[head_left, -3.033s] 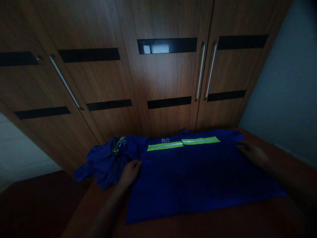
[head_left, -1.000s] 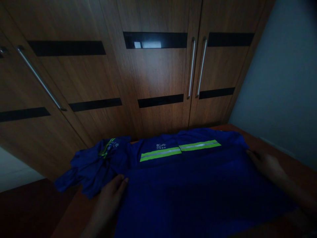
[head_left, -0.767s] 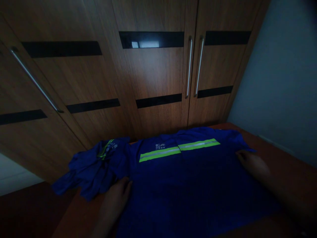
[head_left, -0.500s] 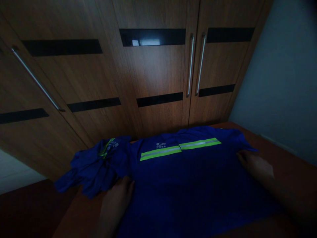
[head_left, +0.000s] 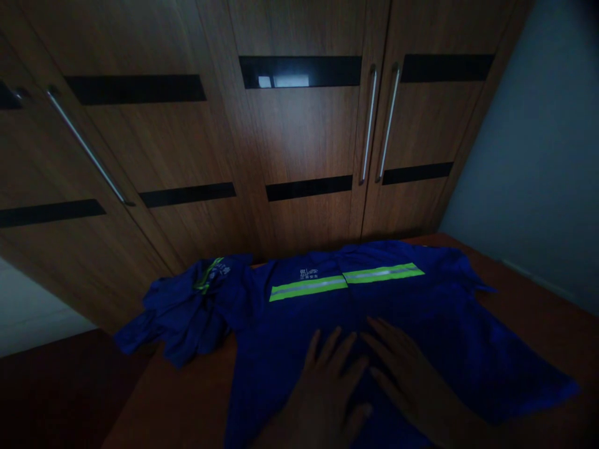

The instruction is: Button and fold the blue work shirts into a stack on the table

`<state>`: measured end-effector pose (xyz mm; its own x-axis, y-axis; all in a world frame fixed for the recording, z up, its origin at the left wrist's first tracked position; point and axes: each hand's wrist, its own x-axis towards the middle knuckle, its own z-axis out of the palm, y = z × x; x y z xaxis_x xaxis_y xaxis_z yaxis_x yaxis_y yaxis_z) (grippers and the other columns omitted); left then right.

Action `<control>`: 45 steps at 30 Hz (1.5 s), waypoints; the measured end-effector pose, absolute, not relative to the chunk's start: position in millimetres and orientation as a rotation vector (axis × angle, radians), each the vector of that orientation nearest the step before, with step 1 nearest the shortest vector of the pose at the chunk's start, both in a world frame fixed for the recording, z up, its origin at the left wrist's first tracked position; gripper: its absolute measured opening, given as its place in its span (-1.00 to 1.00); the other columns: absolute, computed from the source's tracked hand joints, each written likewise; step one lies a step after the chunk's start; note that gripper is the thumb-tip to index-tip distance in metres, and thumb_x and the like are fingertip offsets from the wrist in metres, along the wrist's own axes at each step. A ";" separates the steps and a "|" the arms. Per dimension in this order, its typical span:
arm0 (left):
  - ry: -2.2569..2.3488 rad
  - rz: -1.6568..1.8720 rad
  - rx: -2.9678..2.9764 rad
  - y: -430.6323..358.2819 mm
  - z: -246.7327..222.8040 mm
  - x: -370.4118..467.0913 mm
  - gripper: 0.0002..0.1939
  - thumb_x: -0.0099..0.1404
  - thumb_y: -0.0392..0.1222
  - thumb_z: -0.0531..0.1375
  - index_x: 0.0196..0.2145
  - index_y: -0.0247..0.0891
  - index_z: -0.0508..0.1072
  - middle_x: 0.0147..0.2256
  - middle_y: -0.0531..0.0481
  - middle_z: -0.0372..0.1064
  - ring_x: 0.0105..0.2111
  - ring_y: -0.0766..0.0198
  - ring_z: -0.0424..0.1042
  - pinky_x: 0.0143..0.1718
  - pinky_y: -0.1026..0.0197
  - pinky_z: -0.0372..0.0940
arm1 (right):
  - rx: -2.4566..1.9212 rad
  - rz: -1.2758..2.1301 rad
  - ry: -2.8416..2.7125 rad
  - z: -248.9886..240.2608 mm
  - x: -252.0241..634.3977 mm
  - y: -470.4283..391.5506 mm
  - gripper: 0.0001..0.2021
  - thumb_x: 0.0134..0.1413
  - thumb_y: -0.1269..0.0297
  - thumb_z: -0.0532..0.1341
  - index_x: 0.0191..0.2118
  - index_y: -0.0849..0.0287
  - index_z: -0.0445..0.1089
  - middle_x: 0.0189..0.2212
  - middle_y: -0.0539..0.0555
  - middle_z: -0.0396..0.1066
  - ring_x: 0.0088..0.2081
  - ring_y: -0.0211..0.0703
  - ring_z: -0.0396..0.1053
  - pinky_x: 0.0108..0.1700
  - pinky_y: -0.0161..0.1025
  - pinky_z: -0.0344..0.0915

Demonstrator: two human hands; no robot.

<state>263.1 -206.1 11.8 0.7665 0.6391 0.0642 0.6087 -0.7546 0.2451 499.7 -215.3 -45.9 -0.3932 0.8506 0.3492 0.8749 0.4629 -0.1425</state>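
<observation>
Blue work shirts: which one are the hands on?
The spread-out shirt: left hand and right hand lie on it. The crumpled shirt, to its left, has neither.

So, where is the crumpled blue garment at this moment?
In the head view, the crumpled blue garment lies on the left, just beside the spread-out shirt, in front of the wooden wardrobe.

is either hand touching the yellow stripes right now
No, both hands lie on the blue cloth below them.
</observation>
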 end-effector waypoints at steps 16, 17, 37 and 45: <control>1.274 0.217 2.768 -184.9 -13.9 224.8 -0.33 0.33 0.20 -0.06 0.30 0.06 -0.19 0.34 0.02 -0.29 0.30 -0.08 -0.20 0.22 -0.33 -0.17 | -1.878 -0.258 -2.125 -90.9 663.4 -168.3 -0.43 0.17 -0.13 -0.12 0.21 -0.02 0.16 0.25 0.10 0.10 0.25 0.12 0.03 0.18 0.20 0.06; 1.324 0.218 2.774 -183.9 -15.4 216.5 -0.33 0.34 0.19 -0.07 0.31 0.05 -0.20 0.34 0.01 -0.28 0.30 -0.07 -0.19 0.22 -0.32 -0.16 | -1.848 -0.263 -2.144 -94.6 675.8 -167.2 -0.46 0.17 -0.11 -0.12 0.17 -0.04 0.20 0.24 0.08 0.13 0.26 0.10 0.03 0.18 0.20 0.05; 1.455 0.196 2.911 -222.8 -32.1 184.5 -0.24 0.28 0.20 0.02 0.32 0.00 -0.21 0.31 -0.09 -0.15 0.24 -0.16 0.00 0.14 -0.22 0.03 | -1.810 -0.179 -2.124 -105.0 714.0 -206.4 -0.47 0.11 -0.05 -0.03 0.17 -0.02 0.21 0.16 0.06 0.24 0.21 0.09 0.12 0.19 0.13 0.08; 1.633 0.313 2.864 -214.4 -23.9 171.7 -0.39 0.29 0.13 0.04 0.25 -0.01 0.09 0.27 -0.06 0.02 0.20 -0.04 0.12 0.13 -0.11 0.14 | -1.902 -0.317 -2.029 -97.0 699.1 -199.1 -0.40 0.10 -0.17 -0.03 0.07 0.15 0.31 0.09 0.22 0.31 0.11 0.19 0.25 0.14 0.17 0.15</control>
